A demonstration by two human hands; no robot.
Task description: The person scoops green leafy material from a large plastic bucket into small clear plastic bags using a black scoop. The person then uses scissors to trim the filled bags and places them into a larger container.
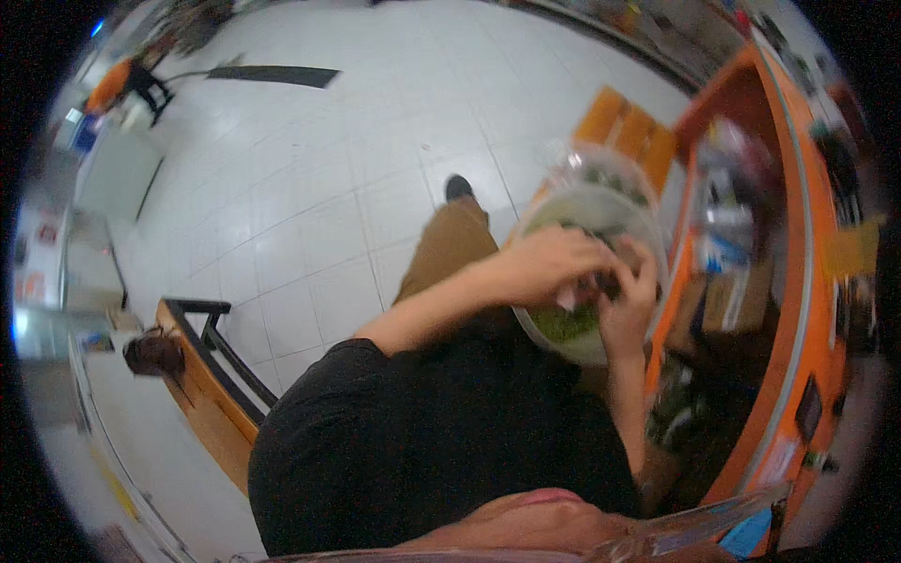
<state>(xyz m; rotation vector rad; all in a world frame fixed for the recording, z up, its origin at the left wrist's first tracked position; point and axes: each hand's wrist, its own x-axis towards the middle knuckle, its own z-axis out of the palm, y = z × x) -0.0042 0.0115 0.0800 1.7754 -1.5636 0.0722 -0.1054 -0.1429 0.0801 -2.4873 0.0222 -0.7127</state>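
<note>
Over a large round translucent plastic tub (662,236), my two hands meet with bent fingers. My left hand (563,264) comes in from the left, and my right hand (631,285) rises from below. Between their fingertips is a small dark item (608,283), too blurred to name. A small pale pinkish piece (567,298) shows just under my left hand. Chopped or leafy greens (563,325) lie in the tub, partly hidden by my hands. Just beyond it, a clear plastic container or bag (598,158) holds more greens.
An orange slatted wooden stool or bench (626,127) stands beyond the tub. To the right, an orange-edged shelf unit (795,211) holds bags and a cardboard box (735,302). A wooden bench with black metal legs (211,415) is at the left. A person (116,84) is far off at upper left.
</note>
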